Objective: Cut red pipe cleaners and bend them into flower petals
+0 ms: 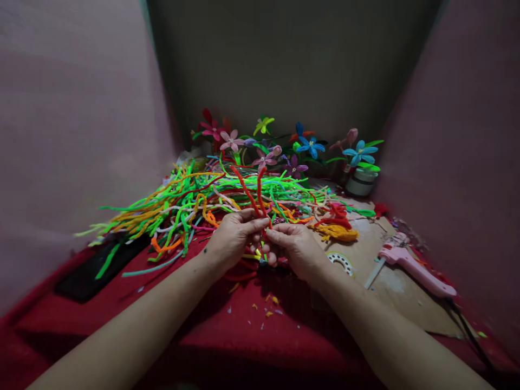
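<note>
Two red pipe cleaner ends point(246, 187) rise in a narrow V from between my hands. My left hand point(239, 233) pinches the red pipe cleaner near its lower part, thumb on top. My right hand point(294, 246) meets it from the other side, with thumb and fingers closed on the same piece. The fingers hide where the strands join. Just beyond my hands spreads a large heap of loose pipe cleaners point(280, 187), mostly green, with orange, white and red ones.
Pipe cleaner flowers point(311, 147) stand along the back, near a small jar point(361, 181). At right a pink glue gun point(418, 265) lies on cardboard point(396, 303), close to a white tape roll point(340, 264). A dark flat object point(91, 273) rests at left. Scraps point(268, 313) dot the red cloth point(227, 346).
</note>
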`<state>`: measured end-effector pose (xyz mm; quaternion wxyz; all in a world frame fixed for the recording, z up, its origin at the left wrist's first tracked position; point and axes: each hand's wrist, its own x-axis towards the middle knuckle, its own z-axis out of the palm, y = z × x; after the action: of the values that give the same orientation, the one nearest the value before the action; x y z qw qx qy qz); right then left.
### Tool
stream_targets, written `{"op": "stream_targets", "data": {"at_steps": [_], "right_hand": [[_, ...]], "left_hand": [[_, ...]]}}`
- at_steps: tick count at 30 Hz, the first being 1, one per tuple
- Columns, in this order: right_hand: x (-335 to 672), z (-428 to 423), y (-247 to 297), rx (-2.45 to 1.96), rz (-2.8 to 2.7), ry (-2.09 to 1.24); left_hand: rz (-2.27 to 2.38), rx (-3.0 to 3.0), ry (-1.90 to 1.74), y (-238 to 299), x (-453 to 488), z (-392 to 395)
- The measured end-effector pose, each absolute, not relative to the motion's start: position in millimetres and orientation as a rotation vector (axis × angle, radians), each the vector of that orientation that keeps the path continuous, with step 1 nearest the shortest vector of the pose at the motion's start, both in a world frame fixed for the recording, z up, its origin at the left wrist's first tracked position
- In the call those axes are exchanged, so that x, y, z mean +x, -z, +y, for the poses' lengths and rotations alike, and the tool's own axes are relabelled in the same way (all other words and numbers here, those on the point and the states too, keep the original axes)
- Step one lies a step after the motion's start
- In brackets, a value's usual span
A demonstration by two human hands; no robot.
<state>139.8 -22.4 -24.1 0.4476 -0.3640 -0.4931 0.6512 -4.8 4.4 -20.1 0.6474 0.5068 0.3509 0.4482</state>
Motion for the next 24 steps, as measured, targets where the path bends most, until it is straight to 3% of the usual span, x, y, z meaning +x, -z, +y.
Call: {"op": "stream_targets", "data": {"at_steps": [6, 15, 24], "right_hand": [[141, -21, 28, -0.971, -1.302, -1.505], [146, -16, 33, -0.560, -0.845, -2.143], [142, -18, 36, -0.527, -0.697, -2.192]], "left_hand": [[0.893, 1.275, -0.967, 15, -5, -2], [0.853, 1.205, -1.071, 10, -5, -2], [0.818, 1.235, -1.033, 13, -3, -2]]}}
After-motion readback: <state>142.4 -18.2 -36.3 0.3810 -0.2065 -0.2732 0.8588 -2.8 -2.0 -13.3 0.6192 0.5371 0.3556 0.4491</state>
